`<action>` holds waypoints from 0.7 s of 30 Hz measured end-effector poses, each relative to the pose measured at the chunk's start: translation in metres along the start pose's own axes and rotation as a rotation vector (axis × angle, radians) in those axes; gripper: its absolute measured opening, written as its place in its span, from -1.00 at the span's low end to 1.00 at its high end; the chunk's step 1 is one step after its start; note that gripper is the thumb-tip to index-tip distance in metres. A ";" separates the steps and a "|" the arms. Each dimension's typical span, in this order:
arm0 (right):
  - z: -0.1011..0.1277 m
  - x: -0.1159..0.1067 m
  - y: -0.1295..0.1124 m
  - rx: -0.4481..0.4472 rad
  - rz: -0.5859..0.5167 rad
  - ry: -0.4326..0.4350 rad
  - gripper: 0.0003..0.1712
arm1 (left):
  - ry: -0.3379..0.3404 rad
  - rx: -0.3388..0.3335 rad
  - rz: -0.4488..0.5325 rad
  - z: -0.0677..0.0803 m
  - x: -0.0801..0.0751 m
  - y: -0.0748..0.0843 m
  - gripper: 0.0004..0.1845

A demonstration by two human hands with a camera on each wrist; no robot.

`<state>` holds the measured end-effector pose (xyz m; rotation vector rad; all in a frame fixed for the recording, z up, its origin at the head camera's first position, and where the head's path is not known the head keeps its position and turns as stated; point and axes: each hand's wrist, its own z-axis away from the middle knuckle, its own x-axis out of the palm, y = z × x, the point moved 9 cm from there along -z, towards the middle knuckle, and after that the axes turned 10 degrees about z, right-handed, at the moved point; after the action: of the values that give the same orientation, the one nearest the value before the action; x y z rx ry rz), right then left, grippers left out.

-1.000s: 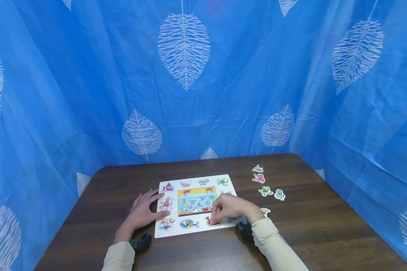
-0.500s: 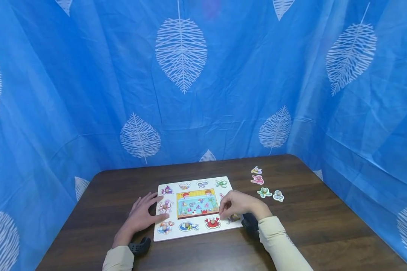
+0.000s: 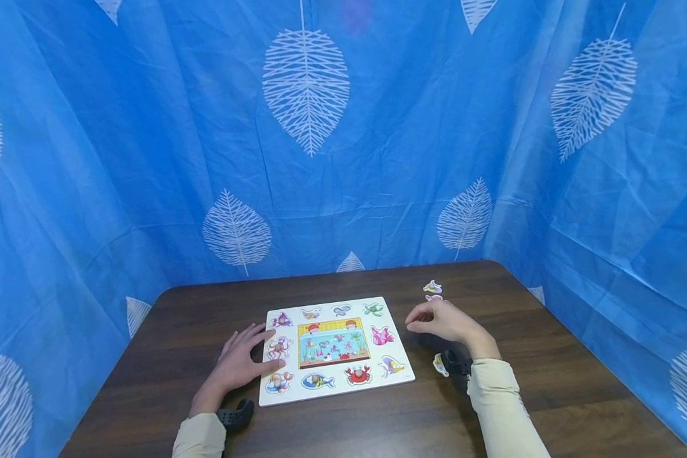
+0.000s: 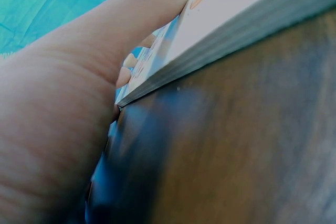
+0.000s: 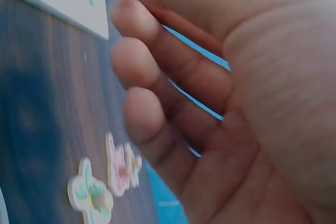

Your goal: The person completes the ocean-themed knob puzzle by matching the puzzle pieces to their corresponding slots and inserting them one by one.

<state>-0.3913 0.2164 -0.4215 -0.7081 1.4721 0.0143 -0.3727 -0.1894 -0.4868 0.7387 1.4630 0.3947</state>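
A white peg puzzle board (image 3: 339, 399) with sea animals round a fish-tank picture (image 3: 333, 343) lies on the table. My left hand (image 3: 242, 361) rests at its left edge with thumb and fingers spread on the rim; the left wrist view shows the thumb (image 4: 157, 3) on top. My right hand (image 3: 449, 324) is over the table right of the board, fingers loosely bent and nothing seen in them. The crab piece (image 3: 358, 375) sits in the lower row beside the blue fish piece (image 3: 317, 381). A green piece (image 5: 92, 195) with a wooden knob lies below my right fingers in the right wrist view.
Beyond my right hand lie a yellow-and-white piece (image 3: 432, 287) and a pink piece (image 3: 433, 297), partly covered by the hand. Another loose piece (image 3: 440, 364) lies beside the black right wristband (image 3: 457, 364). A blue curtain (image 3: 343, 159) with white leaves hangs behind the dark wooden table (image 3: 343, 429).
My right hand has moved from the crab piece, off the board to the right, toward the loose pieces. It uncovers the board's right side. My left hand stays at the left edge.
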 end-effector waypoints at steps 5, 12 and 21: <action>0.005 -0.019 0.024 0.093 0.069 0.144 -0.78 | -0.001 -0.001 0.005 0.000 -0.001 0.000 -0.05; 0.015 -0.030 0.047 0.216 0.099 0.244 -0.76 | -0.001 0.005 0.003 -0.001 0.000 0.000 -0.05; 0.027 -0.024 0.069 0.339 0.096 0.201 -0.72 | -0.007 -0.015 0.004 0.001 -0.001 0.000 -0.03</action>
<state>-0.3996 0.2934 -0.4305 -0.3705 1.6491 -0.2334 -0.3714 -0.1900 -0.4861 0.7310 1.4512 0.4057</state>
